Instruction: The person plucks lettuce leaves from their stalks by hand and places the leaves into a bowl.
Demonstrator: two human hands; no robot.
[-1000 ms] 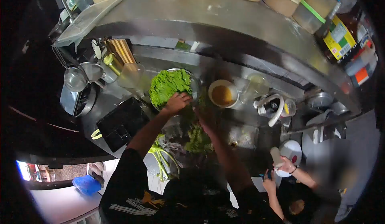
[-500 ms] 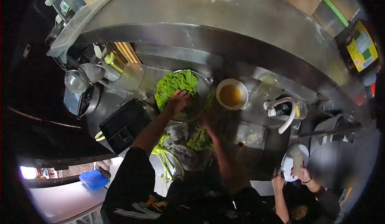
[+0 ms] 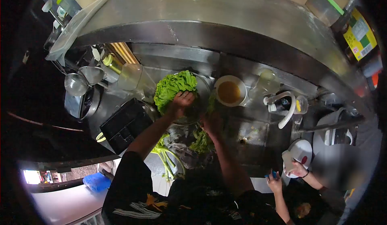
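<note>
A bunch of bright green lettuce point(image 3: 173, 86) sits in a round metal bowl point(image 3: 204, 94) on the counter. My left hand point(image 3: 183, 100) is at its lower right edge, fingers curled on the leaves. Just right of the bowl, my right hand point(image 3: 211, 124) looks closed in dim light; what its fingers hold is hidden. A thin strip of dark green leaf lies just above it. Below the hands, curly greens point(image 3: 199, 142) rest on crumpled clear plastic point(image 3: 179, 144). Pale green stalks point(image 3: 166, 160) hang at the counter's front edge.
Right of the bowl stands a white tub point(image 3: 229, 91) of brownish liquid. A white curved faucet point(image 3: 288, 112) is farther right. At left are a black tray point(image 3: 127, 126) and strainers point(image 3: 75, 84). At lower right, another person's hand point(image 3: 298, 169) holds a pale block by a white plate point(image 3: 300, 150).
My left hand has shifted slightly right and down along the lettuce. My right hand shows a little more clearly beside the bowl. The other person's hands have moved a little apart.
</note>
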